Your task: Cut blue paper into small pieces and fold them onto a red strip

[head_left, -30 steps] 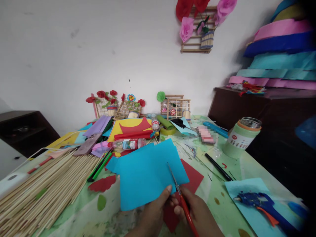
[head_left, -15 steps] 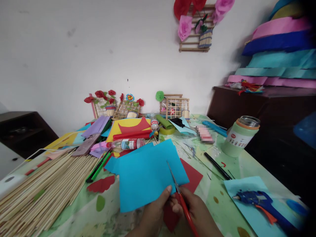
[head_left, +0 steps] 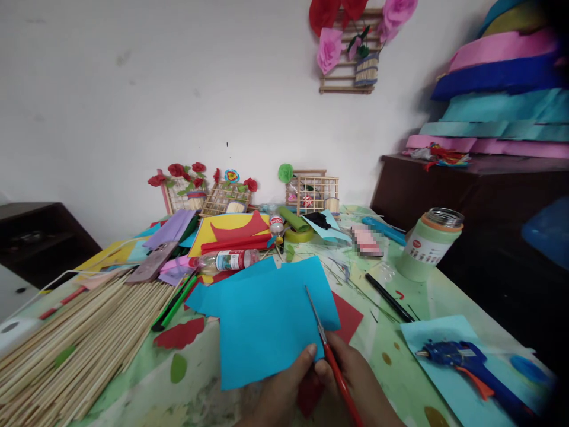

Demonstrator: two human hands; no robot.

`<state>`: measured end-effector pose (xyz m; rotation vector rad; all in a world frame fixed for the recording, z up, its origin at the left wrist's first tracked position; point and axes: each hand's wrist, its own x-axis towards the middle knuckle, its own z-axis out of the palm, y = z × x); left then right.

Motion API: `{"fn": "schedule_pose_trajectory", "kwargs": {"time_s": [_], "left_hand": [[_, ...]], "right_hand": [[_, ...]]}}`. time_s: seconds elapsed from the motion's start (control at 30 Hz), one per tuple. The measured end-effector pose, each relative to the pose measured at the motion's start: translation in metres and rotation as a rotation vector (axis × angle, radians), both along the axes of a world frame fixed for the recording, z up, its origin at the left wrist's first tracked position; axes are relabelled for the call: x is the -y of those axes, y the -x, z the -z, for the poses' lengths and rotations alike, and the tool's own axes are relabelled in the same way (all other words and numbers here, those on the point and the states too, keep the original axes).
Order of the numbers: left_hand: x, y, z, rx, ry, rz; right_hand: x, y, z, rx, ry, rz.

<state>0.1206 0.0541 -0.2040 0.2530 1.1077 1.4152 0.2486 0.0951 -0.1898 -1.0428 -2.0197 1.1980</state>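
My left hand pinches the near edge of a blue sheet of paper, its thumb lying on top. In my right hand are red-handled scissors. Their blades point away from me over the right part of the sheet, and I see just a thin line of metal against the blue. The fingers under the handles are partly hidden. Beneath the sheet, a red piece of paper sticks out on the right.
Thin wooden sticks lie in a bundle at left, beside a green cutter. A plastic bottle lies beyond the sheet. At right are a black pen, a jar and a blue glue gun on light-blue paper.
The blue sheet has turned slightly and its near edge has come a little closer to me. Both hands and the scissors have shifted slightly to the right.
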Motion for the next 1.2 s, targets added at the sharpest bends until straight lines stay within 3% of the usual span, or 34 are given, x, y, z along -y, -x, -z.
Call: {"fn": "schedule_pose_trajectory", "kwargs": {"time_s": [0.13,0.3,0.53,0.73,0.93,1.2], "left_hand": [[-0.002,-0.002,-0.005,-0.034,0.013,-0.012],[-0.002,-0.002,-0.001,-0.044,0.013,0.019],[0.004,-0.001,0.015,-0.434,0.086,0.071],[0.002,-0.005,0.024,-0.381,0.1,0.19],[0.003,-0.012,0.02,-0.339,0.091,0.261],[0.003,-0.012,0.02,-0.245,0.02,0.379]], "right_hand": [[0.0,0.001,0.002,0.013,0.008,0.006],[0.001,0.002,0.0,-0.032,0.039,-0.012],[-0.001,-0.003,0.004,-0.064,0.027,0.087],[0.002,-0.001,0.001,-0.105,0.096,0.083],[-0.001,-0.003,-0.006,-0.114,0.083,0.158],[-0.005,-0.004,0.0,-0.108,0.139,0.241]]}}
